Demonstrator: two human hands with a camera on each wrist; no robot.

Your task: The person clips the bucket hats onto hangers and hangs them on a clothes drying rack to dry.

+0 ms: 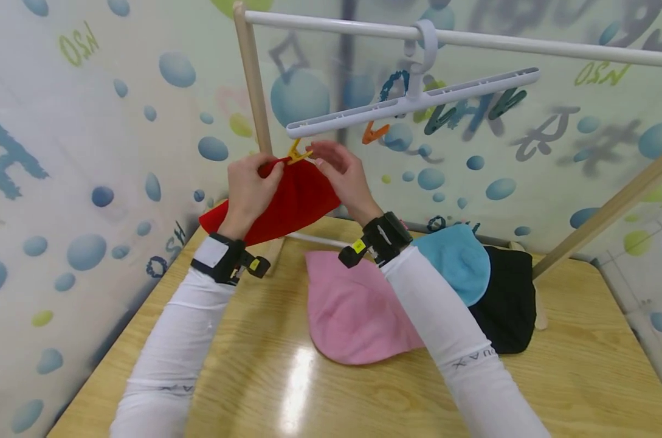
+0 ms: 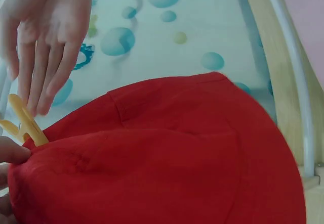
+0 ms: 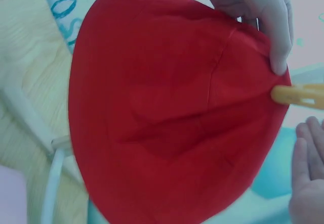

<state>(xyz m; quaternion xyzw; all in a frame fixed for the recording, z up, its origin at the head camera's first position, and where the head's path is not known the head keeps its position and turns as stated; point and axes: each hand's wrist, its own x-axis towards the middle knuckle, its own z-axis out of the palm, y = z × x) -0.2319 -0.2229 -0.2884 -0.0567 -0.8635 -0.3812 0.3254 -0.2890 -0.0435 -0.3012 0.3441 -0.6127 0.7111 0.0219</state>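
Note:
A red hat (image 1: 292,204) hangs below the left end of a white hanger (image 1: 363,114), with a yellow clip (image 1: 298,155) on its top edge. The left hand (image 1: 251,191) pinches the hat's edge just left of the clip. Beside the clip on the other side is the right hand (image 1: 346,176), fingers extended and apart from the hat. In the left wrist view the right hand (image 2: 48,37) hangs above the clip (image 2: 28,125) with relaxed fingers. The right wrist view shows the clip (image 3: 298,95) gripping the edge of the hat (image 3: 172,107).
Orange (image 1: 374,132) and dark green clips (image 1: 439,120) hang along the hanger, which hooks over a white rail (image 1: 484,41) between wooden posts. On the wooden table (image 1: 254,377) lie a pink hat (image 1: 358,310), a light blue hat (image 1: 456,258) and a black hat (image 1: 508,298).

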